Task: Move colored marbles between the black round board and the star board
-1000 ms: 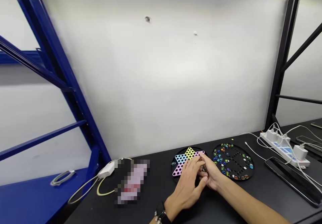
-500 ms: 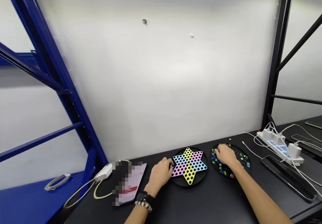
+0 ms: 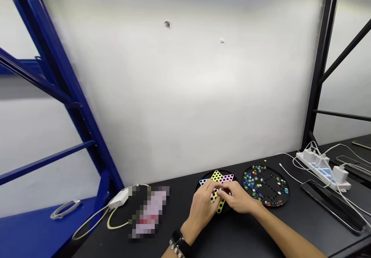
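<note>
A Chinese checkers board [image 3: 216,175], star-shaped with yellow, pink and blue points full of black holes, lies on a round black base. Over its middle my two hands meet at the fingertips and hide much of it. My left hand [image 3: 203,204] is curled with its fingers closed; what they hold, if anything, is hidden. My right hand [image 3: 240,198] is closed in a pinch, with a small pale marble [image 3: 220,189] showing at the fingertips. Just to the right, a round black tray [image 3: 271,188] holds several coloured glass marbles [image 3: 251,180], mostly along its left side and rim.
A blurred-out flat device [image 3: 150,213] lies left of the board, beside a white adapter [image 3: 119,198] with cables. Farther right are a black phone [image 3: 333,204] and a white power strip [image 3: 324,169] with plugs and loose cords. A white wall [image 3: 188,95] rises behind the table.
My right hand has moved left from the marble tray to the star board, uncovering the tray. My left hand has shifted right from the board's left edge to meet it over the middle.
</note>
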Available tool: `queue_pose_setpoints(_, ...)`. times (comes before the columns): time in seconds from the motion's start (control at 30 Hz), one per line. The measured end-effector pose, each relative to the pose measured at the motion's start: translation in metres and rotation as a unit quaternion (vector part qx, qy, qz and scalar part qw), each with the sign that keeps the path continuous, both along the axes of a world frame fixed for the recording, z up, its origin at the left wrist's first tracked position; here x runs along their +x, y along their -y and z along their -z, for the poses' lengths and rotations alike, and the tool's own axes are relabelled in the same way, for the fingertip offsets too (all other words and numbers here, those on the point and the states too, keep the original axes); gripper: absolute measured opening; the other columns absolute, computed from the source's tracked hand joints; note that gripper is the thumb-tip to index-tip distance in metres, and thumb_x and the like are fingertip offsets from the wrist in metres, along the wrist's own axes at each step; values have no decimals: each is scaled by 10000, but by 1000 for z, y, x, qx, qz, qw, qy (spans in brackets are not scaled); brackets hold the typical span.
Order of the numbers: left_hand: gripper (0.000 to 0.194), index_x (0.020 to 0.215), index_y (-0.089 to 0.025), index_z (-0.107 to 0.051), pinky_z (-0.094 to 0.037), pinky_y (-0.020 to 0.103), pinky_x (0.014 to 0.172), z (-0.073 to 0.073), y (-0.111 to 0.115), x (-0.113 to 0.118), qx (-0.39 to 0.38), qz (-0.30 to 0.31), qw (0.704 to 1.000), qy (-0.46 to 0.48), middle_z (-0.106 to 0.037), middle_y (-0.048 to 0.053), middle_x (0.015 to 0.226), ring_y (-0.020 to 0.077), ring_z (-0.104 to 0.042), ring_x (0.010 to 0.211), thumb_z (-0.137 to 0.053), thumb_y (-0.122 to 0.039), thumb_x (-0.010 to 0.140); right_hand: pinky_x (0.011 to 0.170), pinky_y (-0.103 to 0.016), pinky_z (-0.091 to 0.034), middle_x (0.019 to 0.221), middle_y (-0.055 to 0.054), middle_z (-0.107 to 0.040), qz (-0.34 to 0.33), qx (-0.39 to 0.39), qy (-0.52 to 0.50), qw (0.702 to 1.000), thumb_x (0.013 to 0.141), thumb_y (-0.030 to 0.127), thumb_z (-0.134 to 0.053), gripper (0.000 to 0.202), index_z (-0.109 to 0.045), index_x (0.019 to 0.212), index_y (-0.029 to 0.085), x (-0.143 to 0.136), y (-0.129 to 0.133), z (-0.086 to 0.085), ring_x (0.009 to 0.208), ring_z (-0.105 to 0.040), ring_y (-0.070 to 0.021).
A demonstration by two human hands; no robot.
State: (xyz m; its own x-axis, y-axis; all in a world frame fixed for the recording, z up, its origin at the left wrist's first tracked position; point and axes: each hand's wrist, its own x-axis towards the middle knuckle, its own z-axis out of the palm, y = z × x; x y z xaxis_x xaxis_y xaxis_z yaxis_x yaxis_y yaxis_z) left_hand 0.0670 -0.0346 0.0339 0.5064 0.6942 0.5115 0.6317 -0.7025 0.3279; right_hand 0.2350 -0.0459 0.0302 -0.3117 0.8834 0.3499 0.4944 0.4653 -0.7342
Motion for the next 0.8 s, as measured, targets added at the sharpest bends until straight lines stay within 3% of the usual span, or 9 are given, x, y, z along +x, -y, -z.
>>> queue_pose_setpoints(0.1,307,1217,-271,-585,-501,354,902,-1,0,-2,-13,-6,1000,-27,-640,62,1198,238,-631,1022,-546,-268,912,665,-252,-364,760,-10,-619,103,23,79,991,937,317,-489,257,-606,754,179,22,-6,-3,709,-529,-145)
queue_pose_setpoints(0.23,332,1229,-255,-587,-472,380,914,1,-4,-9,-23,-12,997,-78,-606,86,1262,269,-596,1099,-576,-300,901,740,-282,-369,922,-69,-649,267,5,222,938,949,311,-462,245,-643,845,182,78,-19,-2,856,-584,-189)
queue_pose_setpoints(0.4,327,1175,-258,-608,-440,378,935,2,-2,-14,-60,5,994,-96,-613,71,1230,271,-564,1128,-634,-319,855,804,-335,-371,1093,-140,-617,341,-64,321,881,920,261,-470,251,-685,1012,171,124,-29,11,1042,-563,-277)
queue_pose_setpoints(0.5,252,1063,-260,-640,-428,365,942,-2,5,-12,-79,64,990,-97,-637,43,1138,245,-576,1065,-673,-325,822,840,-363,-369,1135,-157,-605,331,-70,327,883,896,259,-504,263,-684,1062,161,123,-30,14,1099,-527,-305)
queue_pose_setpoints(0.57,120,934,-250,-655,-430,354,908,-3,12,-8,-69,90,988,-101,-653,31,1036,223,-592,981,-658,-304,827,847,-345,-370,1113,-132,-617,293,-40,289,911,891,257,-515,249,-680,1054,166,110,-28,11,1067,-539,-272)
queue_pose_setpoints(0.63,61,819,-237,-651,-439,343,846,-1,20,-1,-49,103,988,-105,-659,32,929,210,-601,896,-621,-286,841,797,-299,-378,1016,-85,-644,215,-10,224,950,900,259,-506,213,-679,991,174,88,-22,8,944,-566,-209)
queue_pose_setpoints(0.7,125,738,-233,-641,-448,328,771,3,27,6,-42,123,985,-113,-658,34,812,200,-605,796,-594,-286,841,696,-260,-364,850,-36,-644,121,-1,175,977,905,250,-491,194,-664,853,177,60,-13,7,766,-547,-153)
queue_pose_setpoints(0.8,229,620,-235,-604,-450,308,677,11,35,12,-58,165,975,-138,-629,18,637,174,-578,622,-554,-276,839,599,-250,-288,700,10,-591,20,-4,182,983,866,222,-527,188,-594,696,179,18,1,12,635,-449,-118)
